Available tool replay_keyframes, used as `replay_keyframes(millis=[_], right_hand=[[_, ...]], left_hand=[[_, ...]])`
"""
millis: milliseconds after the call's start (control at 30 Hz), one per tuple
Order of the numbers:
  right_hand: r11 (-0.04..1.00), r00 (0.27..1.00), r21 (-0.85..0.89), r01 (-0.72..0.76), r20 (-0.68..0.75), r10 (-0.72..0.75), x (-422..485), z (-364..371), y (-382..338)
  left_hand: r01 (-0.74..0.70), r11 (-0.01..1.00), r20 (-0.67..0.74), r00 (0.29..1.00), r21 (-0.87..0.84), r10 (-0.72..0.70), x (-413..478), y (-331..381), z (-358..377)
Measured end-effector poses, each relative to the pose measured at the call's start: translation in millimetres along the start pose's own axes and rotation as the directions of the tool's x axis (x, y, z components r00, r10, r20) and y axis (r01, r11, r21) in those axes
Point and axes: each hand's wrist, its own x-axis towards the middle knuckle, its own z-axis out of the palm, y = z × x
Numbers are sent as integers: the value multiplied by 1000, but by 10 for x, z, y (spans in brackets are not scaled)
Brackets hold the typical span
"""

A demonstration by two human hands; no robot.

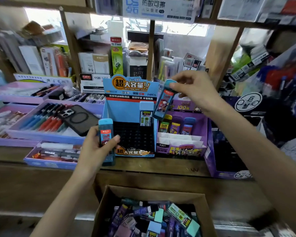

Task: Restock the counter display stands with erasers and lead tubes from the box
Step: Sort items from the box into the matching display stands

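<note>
Bottom centre: the open cardboard box (pixel 108 199) holds mixed lead tubes and erasers. Above it, the left hand (pixel 94 147) grips one blue lead tube (pixel 106 134) upright, fingers (pixel 115 139) curled round it, in front of the blue display stand (pixel 126 106) on the bench (pixel 169 165). That stand carries a single tube (pixel 146 117). Right of centre, the right hand (pixel 196 91) pinches a second blue tube (pixel 164 101) by its cap, hanging where the blue stand meets the purple display stand (pixel 183 147). Judgement: the placement step is in hand. The next move calls for lowering each tube squarely into a free slot.
</note>
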Motion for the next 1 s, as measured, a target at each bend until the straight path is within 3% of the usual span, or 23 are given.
replay_keyframes(millis=[267,533,667,767,900,967,1000], right_hand=[[970,1000,-242,-11,-16,7,-201,-761,343],[896,998,-442,39,-20,-54,-367,-682,730],[758,992,-641,120,60,-107,-440,-576,851],[594,980,-779,199,153,-127,-474,-543,902],[431,960,-859,278,269,-83,-502,-559,911],[454,954,-839,299,277,-117,-547,-605,854],[553,959,-784,284,231,-165,-587,-631,792]], left_hand=[[36,992,85,996,-119,-26,23,53,479],[49,997,195,980,-63,-36,20,30,784],[-29,999,247,969,44,17,-54,58,842],[-86,988,265,963,125,51,-99,98,909],[-127,978,253,964,167,82,-113,164,1060],[-127,979,260,962,161,82,-111,205,1156],[-134,979,268,959,152,90,-113,229,1207]])
